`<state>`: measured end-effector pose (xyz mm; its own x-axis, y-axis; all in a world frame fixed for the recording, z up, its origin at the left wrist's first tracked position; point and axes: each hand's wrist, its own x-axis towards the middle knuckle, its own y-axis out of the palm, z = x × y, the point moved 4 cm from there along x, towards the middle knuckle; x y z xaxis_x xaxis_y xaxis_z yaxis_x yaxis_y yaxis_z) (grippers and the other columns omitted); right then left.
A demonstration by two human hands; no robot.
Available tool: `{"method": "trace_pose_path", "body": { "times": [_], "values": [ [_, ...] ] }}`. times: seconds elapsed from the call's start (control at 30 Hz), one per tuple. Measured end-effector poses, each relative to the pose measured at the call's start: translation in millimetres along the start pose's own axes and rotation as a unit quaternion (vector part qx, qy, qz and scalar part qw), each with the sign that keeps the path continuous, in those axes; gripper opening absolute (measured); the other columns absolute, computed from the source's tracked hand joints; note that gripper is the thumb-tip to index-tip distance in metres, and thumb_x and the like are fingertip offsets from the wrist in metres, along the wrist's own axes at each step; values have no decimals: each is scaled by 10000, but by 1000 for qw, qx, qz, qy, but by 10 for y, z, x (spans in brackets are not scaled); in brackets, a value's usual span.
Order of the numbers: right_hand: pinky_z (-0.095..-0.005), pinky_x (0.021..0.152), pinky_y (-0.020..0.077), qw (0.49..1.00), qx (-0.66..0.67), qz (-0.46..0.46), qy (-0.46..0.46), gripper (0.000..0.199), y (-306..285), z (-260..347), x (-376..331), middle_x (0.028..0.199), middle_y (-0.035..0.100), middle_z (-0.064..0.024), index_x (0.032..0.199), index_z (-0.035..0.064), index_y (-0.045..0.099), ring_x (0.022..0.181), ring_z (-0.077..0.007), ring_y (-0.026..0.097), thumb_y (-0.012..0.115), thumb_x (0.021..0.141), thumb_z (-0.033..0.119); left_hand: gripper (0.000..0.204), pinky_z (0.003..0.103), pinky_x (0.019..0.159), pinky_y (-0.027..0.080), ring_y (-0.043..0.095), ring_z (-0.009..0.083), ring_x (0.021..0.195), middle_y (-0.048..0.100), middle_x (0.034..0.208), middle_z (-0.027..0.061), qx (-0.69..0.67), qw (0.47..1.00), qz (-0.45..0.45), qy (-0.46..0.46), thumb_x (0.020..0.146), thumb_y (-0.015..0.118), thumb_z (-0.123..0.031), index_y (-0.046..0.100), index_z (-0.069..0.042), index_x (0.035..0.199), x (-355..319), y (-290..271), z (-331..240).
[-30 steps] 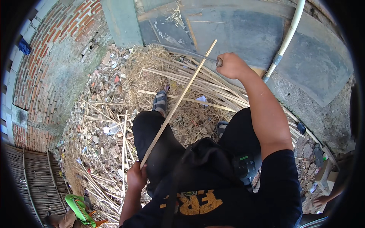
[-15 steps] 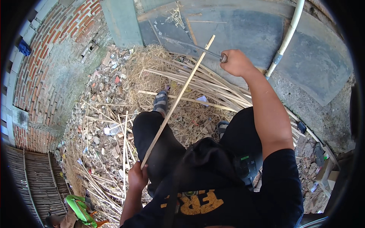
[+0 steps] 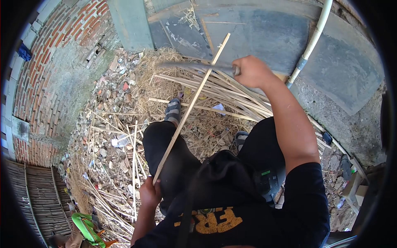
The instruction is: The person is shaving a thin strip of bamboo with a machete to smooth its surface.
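The strip point(image 3: 192, 107) slanted over the person's left leg point(image 3: 180, 158), from the left hand point(image 3: 149, 192) at its near end to a free far end before the grey panel point(image 3: 269, 37). The largest risk seemed a cut to that leg, should the knife point(image 3: 186, 65) skid down the wood toward the body. Next, the far end had no visible support, so a hard stroke could have made it twist; the left hand, fingers curled round the wood, might then have lost hold. Least, too deep a bite could have split the strip. The right hand point(image 3: 253, 72) was wrapped round the knife's handle; the blurred blade crossed near the far end, contact unclear. The strip looked long, narrow, straight and pale tan, with a small raised sliver near its tip.
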<state>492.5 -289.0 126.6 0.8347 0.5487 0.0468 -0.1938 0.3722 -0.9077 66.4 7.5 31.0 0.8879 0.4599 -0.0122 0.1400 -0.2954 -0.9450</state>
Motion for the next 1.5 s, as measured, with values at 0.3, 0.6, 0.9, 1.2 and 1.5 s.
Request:
{"method": "trace_pose_path", "body": {
  "times": [0.3, 0.6, 0.9, 1.2, 1.5],
  "values": [
    [-452, 833, 541, 987, 97, -77, 103, 308, 26, -720, 244, 970, 715, -203, 1028, 75, 723, 923, -384, 677, 657, 747, 182, 209, 541, 549, 470, 620, 470, 638, 612, 688, 242, 35, 999, -16, 31, 931, 641, -210, 567, -25, 868, 14, -52, -27],
    [-447, 835, 542, 999, 23, -18, -14, 299, 26, -223, 83, 942, 715, -203, 1020, 62, 720, 911, -380, 677, 629, 757, 173, 195, 546, 579, 471, 617, 483, 651, 612, 693, 248, -4, 1000, -15, 26, 941, 622, -213, 573, -29, 897, 58, 23, -28],
    [-430, 815, 542, 986, 62, -104, 116, 298, -11, -856, 142, 973, 719, -198, 1020, 58, 717, 897, -363, 687, 681, 773, 221, 228, 568, 598, 463, 616, 489, 654, 607, 670, 265, 23, 999, 43, 2, 957, 605, -241, 563, -30, 882, 66, -128, -175],
    [-379, 699, 496, 976, 216, 5, 36, 448, -20, -403, -22, 799, 667, -140, 1041, -10, 687, 726, -250, 636, 783, 788, 347, 228, 508, 574, 474, 633, 467, 655, 607, 658, 253, -69, 996, 51, -12, 977, 580, -221, 590, -5, 902, 77, -66, -148],
    [-453, 721, 527, 990, 81, 41, -112, 239, 157, 449, -197, 797, 689, -134, 926, 94, 698, 801, -349, 679, 744, 770, 270, 293, 493, 566, 458, 626, 450, 622, 601, 646, 248, -114, 988, 79, -73, 1002, 552, -242, 589, 18, 872, 195, -216, -450]
  ]
}}
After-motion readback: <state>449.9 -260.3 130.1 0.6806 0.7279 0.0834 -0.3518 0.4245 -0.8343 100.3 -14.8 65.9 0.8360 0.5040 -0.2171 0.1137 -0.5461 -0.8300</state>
